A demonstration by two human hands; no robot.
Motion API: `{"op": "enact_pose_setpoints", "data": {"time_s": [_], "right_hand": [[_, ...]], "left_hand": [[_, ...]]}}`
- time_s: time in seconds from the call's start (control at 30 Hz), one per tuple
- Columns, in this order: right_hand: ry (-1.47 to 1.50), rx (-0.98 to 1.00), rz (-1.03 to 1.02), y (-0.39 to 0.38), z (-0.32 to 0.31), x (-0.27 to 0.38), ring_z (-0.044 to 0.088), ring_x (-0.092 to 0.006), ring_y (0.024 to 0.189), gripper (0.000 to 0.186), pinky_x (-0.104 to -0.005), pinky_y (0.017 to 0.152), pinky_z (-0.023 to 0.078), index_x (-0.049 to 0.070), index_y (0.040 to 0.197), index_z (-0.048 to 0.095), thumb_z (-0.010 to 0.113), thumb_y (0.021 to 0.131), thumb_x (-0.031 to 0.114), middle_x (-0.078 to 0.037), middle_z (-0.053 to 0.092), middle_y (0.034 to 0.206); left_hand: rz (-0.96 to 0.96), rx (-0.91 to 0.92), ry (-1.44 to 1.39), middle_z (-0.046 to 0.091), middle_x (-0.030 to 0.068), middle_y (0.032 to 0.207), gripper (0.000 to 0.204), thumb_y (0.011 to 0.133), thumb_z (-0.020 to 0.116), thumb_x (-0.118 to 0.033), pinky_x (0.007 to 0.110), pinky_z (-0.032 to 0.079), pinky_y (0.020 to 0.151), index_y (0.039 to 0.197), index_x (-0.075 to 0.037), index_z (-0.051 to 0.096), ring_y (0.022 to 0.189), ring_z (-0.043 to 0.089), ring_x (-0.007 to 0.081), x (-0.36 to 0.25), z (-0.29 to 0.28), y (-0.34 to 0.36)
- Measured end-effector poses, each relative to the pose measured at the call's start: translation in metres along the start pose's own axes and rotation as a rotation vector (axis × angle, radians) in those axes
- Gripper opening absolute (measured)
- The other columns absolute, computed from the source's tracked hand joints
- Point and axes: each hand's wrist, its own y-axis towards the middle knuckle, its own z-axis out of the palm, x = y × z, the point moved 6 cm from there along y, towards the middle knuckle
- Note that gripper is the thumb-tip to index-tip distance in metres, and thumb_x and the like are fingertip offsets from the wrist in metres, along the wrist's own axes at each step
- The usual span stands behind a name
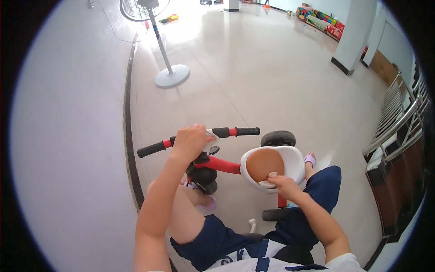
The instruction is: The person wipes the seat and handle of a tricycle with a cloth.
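A child's tricycle with a red frame (224, 165) stands in front of me, its handlebar (247, 131) to the left and its seat to the right. My left hand (190, 141) is closed over the middle of the handlebar. Under its fingers shows a white wipe-like piece (212, 141), pressed against the bar. My right hand (286, 187) pinches a small white wipe (267, 184) at the near edge of the white seat (293, 165), beside its brown pad (264, 164). Black wheels (278, 138) flank the seat.
A standing fan with a round base (172, 76) is ahead on the left, near the wall (77, 136). A metal stair railing (398, 131) runs along the right. A pillar (355, 38) and a colourful sofa (319, 20) are farther back. My legs straddle the space before the tricycle.
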Motion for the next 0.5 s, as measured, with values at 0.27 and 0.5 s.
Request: {"op": "enact_pose_setpoints", "data": {"time_s": [0.27, 0.5], "right_hand": [[0.553, -0.797, 0.656, -0.034, -0.096, -0.220, 0.056, -0.0212, 0.058, 0.022, -0.0365, 0.054, 0.043, 0.002, 0.068, 0.059, 0.047, 0.085, 0.011, -0.006, 0.058, 0.063], [1.093, -0.603, 1.189, -0.067, -0.011, -0.223, 0.050, -0.0148, 0.057, 0.024, -0.0338, 0.050, 0.039, 0.009, 0.083, 0.063, 0.054, 0.088, 0.031, -0.003, 0.054, 0.069]], "left_hand": [[0.010, 0.004, -0.025, 0.065, 0.0106, 0.077, 0.036, 0.087, 0.064, -0.041, 0.040, 0.052, 0.067, 0.084, -0.005, 0.060, 0.076, 0.067, 0.0287, -0.015, 0.006, 0.010], [-0.118, 0.028, 0.045, 0.067, 0.0110, 0.091, 0.024, 0.088, 0.063, -0.028, 0.044, 0.051, 0.071, 0.099, -0.006, 0.059, 0.084, 0.067, 0.0324, -0.002, 0.004, 0.004]]}}
